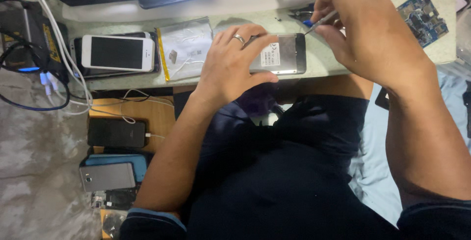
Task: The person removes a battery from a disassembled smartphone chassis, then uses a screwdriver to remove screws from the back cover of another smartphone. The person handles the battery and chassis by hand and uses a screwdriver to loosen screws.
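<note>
Both grips closed: phone [279, 53], screwdriver [321, 23].

Silver rectangular phone, back up [279, 53], on pale green worktop [324, 66] near edge. Left: clear plastic sachet [186, 46], then white smartphone [117, 52]. Far right: blue circuit board [423, 18]. Nearer, lower left: black smartphone [117, 132] on wooden shelf [157, 117].

The left hand [234, 68] grips a silver phone [282, 53] lying back-up at the edge of the workbench [324, 63]. The right hand [363, 29] holds a small screwdriver [321, 23], its tip at the phone's upper right corner. A white phone [117, 52] lies further left.
</note>
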